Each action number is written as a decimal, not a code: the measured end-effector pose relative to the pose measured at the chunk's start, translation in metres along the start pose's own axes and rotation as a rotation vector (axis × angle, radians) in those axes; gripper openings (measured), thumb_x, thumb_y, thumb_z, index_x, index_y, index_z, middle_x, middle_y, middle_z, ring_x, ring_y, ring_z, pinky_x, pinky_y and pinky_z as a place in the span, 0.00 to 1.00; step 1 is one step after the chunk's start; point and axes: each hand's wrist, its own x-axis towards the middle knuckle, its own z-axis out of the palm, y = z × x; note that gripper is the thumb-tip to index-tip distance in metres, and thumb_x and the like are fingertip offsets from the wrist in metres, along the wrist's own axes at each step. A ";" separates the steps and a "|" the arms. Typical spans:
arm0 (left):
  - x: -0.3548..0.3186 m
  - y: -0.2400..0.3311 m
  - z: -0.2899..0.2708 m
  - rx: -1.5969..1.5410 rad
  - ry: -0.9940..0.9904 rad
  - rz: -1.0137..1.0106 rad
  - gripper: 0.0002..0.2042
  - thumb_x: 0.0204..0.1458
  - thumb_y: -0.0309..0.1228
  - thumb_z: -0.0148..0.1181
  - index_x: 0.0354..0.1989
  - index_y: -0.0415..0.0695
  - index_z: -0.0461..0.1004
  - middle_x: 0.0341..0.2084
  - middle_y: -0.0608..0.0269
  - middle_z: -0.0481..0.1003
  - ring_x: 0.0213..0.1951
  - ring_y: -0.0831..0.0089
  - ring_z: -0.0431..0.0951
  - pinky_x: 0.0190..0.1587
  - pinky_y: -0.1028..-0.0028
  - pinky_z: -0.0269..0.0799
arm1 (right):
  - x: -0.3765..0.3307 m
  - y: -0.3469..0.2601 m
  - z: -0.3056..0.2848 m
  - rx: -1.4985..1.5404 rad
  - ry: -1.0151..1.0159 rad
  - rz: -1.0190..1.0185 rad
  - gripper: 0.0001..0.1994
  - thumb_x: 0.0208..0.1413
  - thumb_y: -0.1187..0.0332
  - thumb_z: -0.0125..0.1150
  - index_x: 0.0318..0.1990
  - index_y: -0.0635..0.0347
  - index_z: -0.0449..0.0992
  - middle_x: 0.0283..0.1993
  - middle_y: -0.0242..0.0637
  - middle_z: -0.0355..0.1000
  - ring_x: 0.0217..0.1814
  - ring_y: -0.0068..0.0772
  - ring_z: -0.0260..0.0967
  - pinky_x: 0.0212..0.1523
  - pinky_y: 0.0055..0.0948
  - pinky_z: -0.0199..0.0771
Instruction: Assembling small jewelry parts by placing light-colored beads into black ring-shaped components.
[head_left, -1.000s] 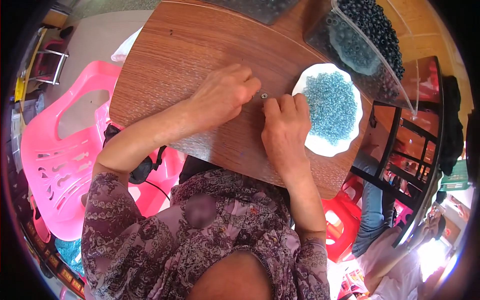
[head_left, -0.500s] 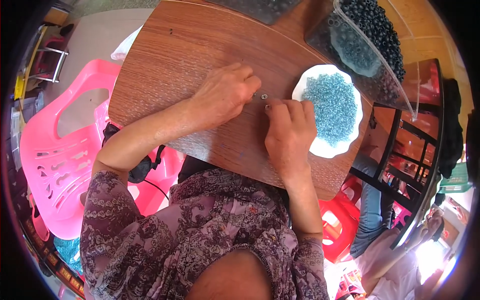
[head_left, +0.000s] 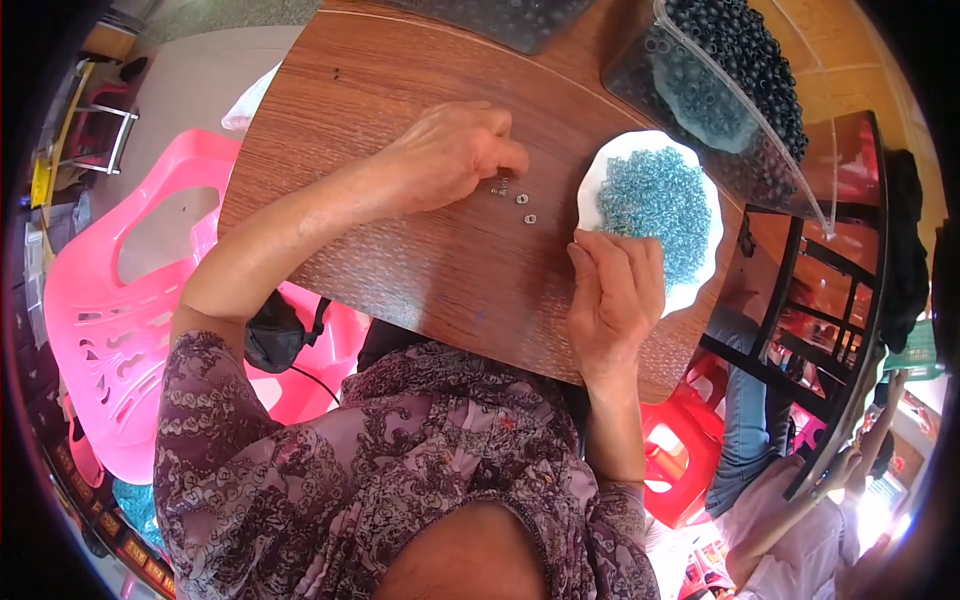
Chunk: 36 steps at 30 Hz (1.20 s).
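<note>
Brown wood-grain table [head_left: 420, 250] is carrying the work, and three small metal rings [head_left: 512, 196] are lying on it just beside the left hand [head_left: 450, 155], apart from one another in a short loose row. They are looking silvery and round; finer detail is too small to tell. Compared with a second ago, the two hands are no longer meeting over a single piece at the middle of the table: the left hand is resting knuckles-up with its fingers curled and its fingertips [head_left: 508, 158] pinched narrow right above the nearest ring, while the right hand [head_left: 615, 290] is now sitting apart at the near rim of the white dish [head_left: 590, 190]. That separation suggests one piece is finished and the next is being fetched. The right fingers are lying close together, bent slightly downward, touching the dish edge; whether they are holding anything cannot be told. The dish is holding a heap of small blue rings [head_left: 655, 205], pale turquoise and glossy. Beyond it a clear plastic tray [head_left: 720, 150] is holding dark blue-black rings [head_left: 740, 60] and a smaller pile of bluish ones. A pink plastic chair [head_left: 110, 310] is standing at the person's left, and a red stool [head_left: 680, 450] is showing below the table edge on the right.
</note>
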 end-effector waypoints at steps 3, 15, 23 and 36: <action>0.005 -0.005 -0.002 0.031 -0.056 0.070 0.10 0.38 0.19 0.59 0.32 0.44 0.74 0.25 0.61 0.68 0.33 0.62 0.72 0.32 0.66 0.68 | -0.001 0.000 -0.002 0.009 -0.008 0.017 0.11 0.37 0.83 0.62 0.33 0.65 0.75 0.28 0.41 0.68 0.29 0.40 0.63 0.27 0.32 0.64; 0.003 -0.001 0.002 0.006 0.006 0.078 0.07 0.41 0.22 0.62 0.26 0.42 0.70 0.24 0.61 0.68 0.32 0.61 0.72 0.31 0.66 0.67 | -0.010 -0.002 -0.012 0.005 -0.009 0.099 0.08 0.40 0.83 0.62 0.31 0.65 0.75 0.29 0.39 0.72 0.30 0.36 0.65 0.30 0.29 0.65; 0.007 0.003 -0.003 -0.064 0.114 -0.024 0.06 0.46 0.22 0.57 0.33 0.40 0.71 0.28 0.55 0.71 0.34 0.55 0.72 0.34 0.64 0.68 | -0.014 0.002 -0.028 0.020 0.044 0.101 0.11 0.38 0.84 0.62 0.32 0.66 0.75 0.29 0.41 0.70 0.29 0.39 0.64 0.28 0.32 0.65; 0.002 0.025 -0.017 0.039 0.201 -0.024 0.07 0.43 0.17 0.56 0.32 0.37 0.70 0.25 0.52 0.72 0.31 0.53 0.71 0.33 0.62 0.67 | -0.006 0.014 -0.077 0.020 0.173 0.036 0.11 0.35 0.85 0.64 0.31 0.67 0.76 0.28 0.40 0.70 0.27 0.38 0.64 0.26 0.29 0.64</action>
